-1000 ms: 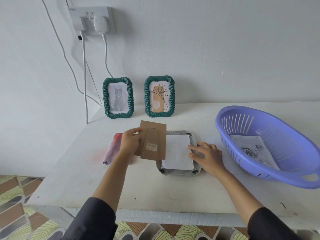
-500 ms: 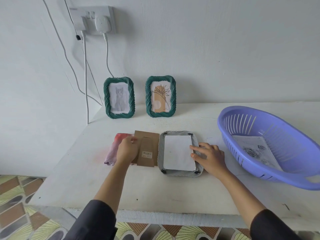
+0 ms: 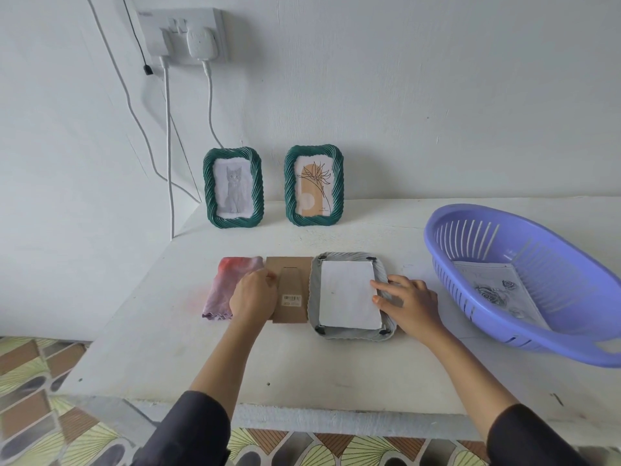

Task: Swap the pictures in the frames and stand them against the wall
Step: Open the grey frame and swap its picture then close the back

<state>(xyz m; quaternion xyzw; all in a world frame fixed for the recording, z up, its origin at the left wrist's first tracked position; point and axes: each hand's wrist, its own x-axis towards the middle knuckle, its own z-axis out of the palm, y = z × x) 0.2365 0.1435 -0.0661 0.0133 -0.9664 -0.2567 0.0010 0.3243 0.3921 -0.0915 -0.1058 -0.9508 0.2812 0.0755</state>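
The backing board (image 3: 292, 290) has been lowered flat onto the desk (image 3: 302, 364), just left of the face-down frame (image 3: 315, 290), midway between the wall and front edges. The left hand (image 3: 253, 297) holds the board's edge. The right hand (image 3: 408, 299), fingers extended, presses on the frame. The picture (image 3: 346, 294) is exposed, probably ready for removal.

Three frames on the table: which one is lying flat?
The grey frame at the right hand: face down, white paper showing. The green cat frame and green plant frame stand upright.

The cat frame (image 3: 233, 186) stood left of the plant frame (image 3: 314, 185), far against the wall (image 3: 403, 95). Nearer lay, left to right, cloth (image 3: 228, 287), backing board (image 3: 294, 280), face-down frame (image 3: 315, 290) holding paper (image 3: 346, 294), and basket (image 3: 571, 274) holding a print (image 3: 497, 290).
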